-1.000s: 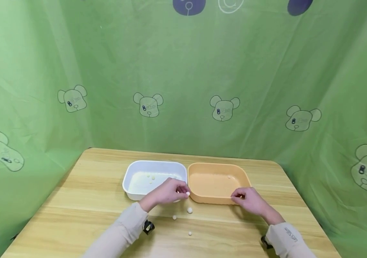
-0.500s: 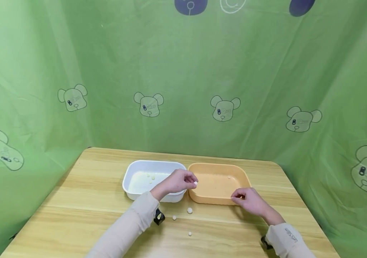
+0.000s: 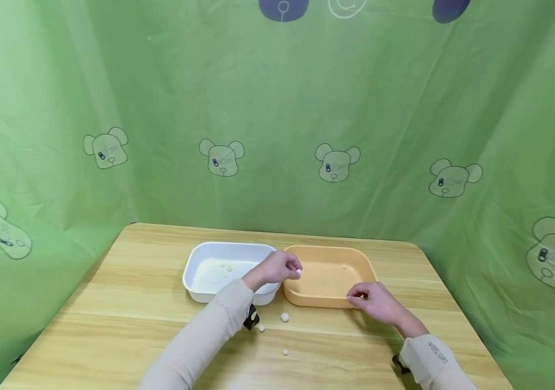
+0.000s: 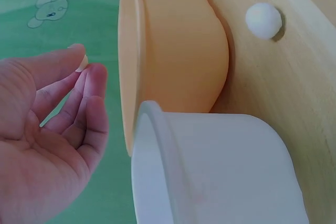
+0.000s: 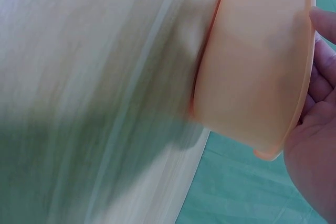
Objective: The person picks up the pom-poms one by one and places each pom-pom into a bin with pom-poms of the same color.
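My left hand (image 3: pixel 275 267) pinches a small white ball (image 4: pixel 82 64) between thumb and fingertips, above the left part of the orange tray (image 3: pixel 326 301). In the left wrist view the ball is mostly covered by the fingertips. My right hand (image 3: pixel 379 301) grips the front right rim of the orange tray, thumb outside and fingers over the inner side, as the right wrist view (image 5: pixel 320 77) shows. One small pale ball (image 3: pixel 344 266) lies inside the orange tray. Left of it stands a white tray (image 3: pixel 204 297) with several small yellowish balls (image 3: pixel 229 268) in it.
On the wooden table (image 3: pixel 126 325) in front of the trays lie a larger white ball (image 3: pixel 284 317) and two smaller ones, a ball near the left wrist (image 3: pixel 261 328) and another closer to me (image 3: pixel 285 352). A green curtain (image 3: pixel 277 206) hangs behind and at both sides.
My left hand has moved up and right with the white ball, from in front of the gap between the trays to over the orange tray. The right hand stays on the rim.
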`<state>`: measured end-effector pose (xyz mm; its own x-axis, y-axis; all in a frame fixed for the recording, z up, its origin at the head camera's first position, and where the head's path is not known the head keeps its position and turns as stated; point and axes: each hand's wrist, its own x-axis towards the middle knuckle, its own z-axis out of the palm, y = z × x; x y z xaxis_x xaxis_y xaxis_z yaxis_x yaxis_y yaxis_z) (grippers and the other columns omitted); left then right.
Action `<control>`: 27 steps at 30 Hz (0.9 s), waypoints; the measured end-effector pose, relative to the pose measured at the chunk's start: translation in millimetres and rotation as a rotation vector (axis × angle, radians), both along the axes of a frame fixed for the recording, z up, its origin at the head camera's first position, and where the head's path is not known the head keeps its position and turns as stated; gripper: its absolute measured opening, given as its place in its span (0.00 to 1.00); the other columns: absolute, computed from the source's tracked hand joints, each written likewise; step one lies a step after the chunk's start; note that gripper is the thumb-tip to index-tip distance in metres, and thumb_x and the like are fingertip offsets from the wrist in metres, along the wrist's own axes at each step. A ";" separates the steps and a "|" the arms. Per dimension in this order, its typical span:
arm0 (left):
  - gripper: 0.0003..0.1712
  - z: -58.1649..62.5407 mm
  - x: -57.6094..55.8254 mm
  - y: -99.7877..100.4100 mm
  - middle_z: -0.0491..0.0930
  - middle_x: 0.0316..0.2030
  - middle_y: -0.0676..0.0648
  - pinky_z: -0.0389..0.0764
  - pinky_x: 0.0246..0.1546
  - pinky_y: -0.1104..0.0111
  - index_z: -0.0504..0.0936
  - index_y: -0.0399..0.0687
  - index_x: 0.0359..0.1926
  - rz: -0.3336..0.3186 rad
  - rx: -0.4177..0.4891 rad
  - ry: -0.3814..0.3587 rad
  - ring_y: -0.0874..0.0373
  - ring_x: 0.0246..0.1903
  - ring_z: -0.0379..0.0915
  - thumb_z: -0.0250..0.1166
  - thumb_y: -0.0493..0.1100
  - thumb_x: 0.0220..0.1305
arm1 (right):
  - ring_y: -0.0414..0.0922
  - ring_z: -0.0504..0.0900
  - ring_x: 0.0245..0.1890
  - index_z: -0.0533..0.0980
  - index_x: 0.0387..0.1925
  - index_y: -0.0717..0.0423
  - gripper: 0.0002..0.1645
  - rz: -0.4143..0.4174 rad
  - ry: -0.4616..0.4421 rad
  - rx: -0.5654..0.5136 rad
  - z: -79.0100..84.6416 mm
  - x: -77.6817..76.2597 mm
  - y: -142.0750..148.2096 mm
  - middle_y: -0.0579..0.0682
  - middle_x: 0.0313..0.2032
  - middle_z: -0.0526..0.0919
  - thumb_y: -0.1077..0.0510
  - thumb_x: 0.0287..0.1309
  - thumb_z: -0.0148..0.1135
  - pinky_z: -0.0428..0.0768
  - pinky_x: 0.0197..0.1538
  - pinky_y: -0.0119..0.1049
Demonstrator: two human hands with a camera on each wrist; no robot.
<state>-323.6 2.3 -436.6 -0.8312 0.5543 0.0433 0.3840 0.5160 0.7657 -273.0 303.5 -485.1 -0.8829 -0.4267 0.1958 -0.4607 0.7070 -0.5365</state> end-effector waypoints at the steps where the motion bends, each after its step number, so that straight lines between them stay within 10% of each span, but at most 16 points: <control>1: 0.06 -0.7 -1.5 1.5 0.80 0.30 0.52 0.76 0.35 0.72 0.82 0.41 0.37 0.006 -0.004 0.004 0.62 0.32 0.75 0.68 0.36 0.57 | 0.34 0.76 0.29 0.81 0.29 0.46 0.04 -0.002 -0.001 -0.001 0.3 0.0 -0.1 0.36 0.27 0.80 0.57 0.58 0.64 0.76 0.34 0.32; 27: 0.08 -1.8 -16.0 11.9 0.82 0.25 0.47 0.74 0.25 0.71 0.82 0.38 0.36 0.194 0.114 -0.021 0.52 0.28 0.81 0.67 0.39 0.58 | 0.36 0.76 0.30 0.81 0.30 0.49 0.04 -0.011 -0.069 -0.006 7.1 1.5 0.0 0.38 0.29 0.81 0.55 0.59 0.64 0.76 0.35 0.32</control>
<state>-339.6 14.2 -438.4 -0.9231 0.3765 0.0779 0.2691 0.4880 0.8304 -271.5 303.5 -478.0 -0.8991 -0.4156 0.1374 -0.4147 0.7085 -0.5711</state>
